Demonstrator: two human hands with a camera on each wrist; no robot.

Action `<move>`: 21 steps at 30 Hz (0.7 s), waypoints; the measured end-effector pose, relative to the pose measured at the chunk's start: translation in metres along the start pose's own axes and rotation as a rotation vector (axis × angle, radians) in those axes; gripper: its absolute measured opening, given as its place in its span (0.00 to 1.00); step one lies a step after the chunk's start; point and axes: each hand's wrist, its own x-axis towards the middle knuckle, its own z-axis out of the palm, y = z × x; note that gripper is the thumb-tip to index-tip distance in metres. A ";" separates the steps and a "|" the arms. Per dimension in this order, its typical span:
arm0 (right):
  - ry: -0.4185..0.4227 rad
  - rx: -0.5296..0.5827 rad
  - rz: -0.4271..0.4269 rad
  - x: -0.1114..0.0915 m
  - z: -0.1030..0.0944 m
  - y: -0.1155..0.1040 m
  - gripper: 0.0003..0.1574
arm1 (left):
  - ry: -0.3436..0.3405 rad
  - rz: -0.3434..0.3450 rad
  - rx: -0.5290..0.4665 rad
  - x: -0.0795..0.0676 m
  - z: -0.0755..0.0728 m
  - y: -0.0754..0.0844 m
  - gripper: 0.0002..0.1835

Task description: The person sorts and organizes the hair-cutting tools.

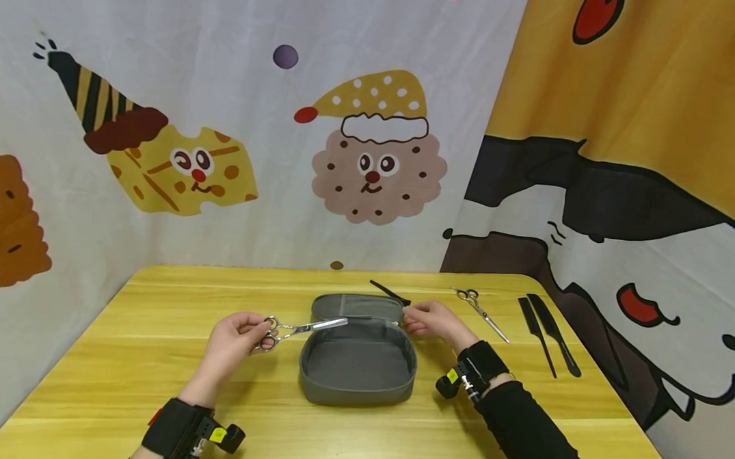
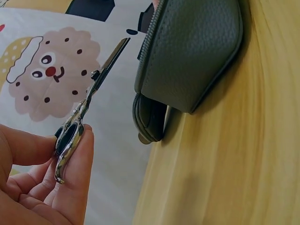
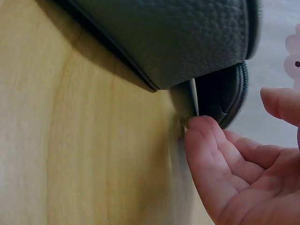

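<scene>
A pair of thinning scissors (image 1: pixel 301 328) hangs over the left rim of an open grey zip case (image 1: pixel 357 395). My left hand (image 1: pixel 235 340) pinches the scissors' finger rings between thumb and fingers, and the comb-like toothed blade shows in the left wrist view (image 2: pixel 108 61). The case's lid (image 1: pixel 364 306) is folded back on the far side. At the lid's right edge is my right hand (image 1: pixel 435 323). In the right wrist view its fingertips (image 3: pixel 200 129) touch the lid (image 3: pixel 230 91), with the thumb held apart. No items show inside the case.
Another pair of scissors (image 1: pixel 483 315) lies at the back right of the wooden table (image 1: pixel 217 284). Beside it are a black comb (image 1: pixel 536 327) and a wider black comb-like tool (image 1: pixel 554 332). A thin black item (image 1: pixel 388 291) lies behind the lid. Printed curtains hang behind.
</scene>
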 end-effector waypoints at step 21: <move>0.000 -0.031 0.067 0.011 0.011 0.002 0.23 | 0.045 -0.048 0.014 0.002 -0.010 -0.006 0.13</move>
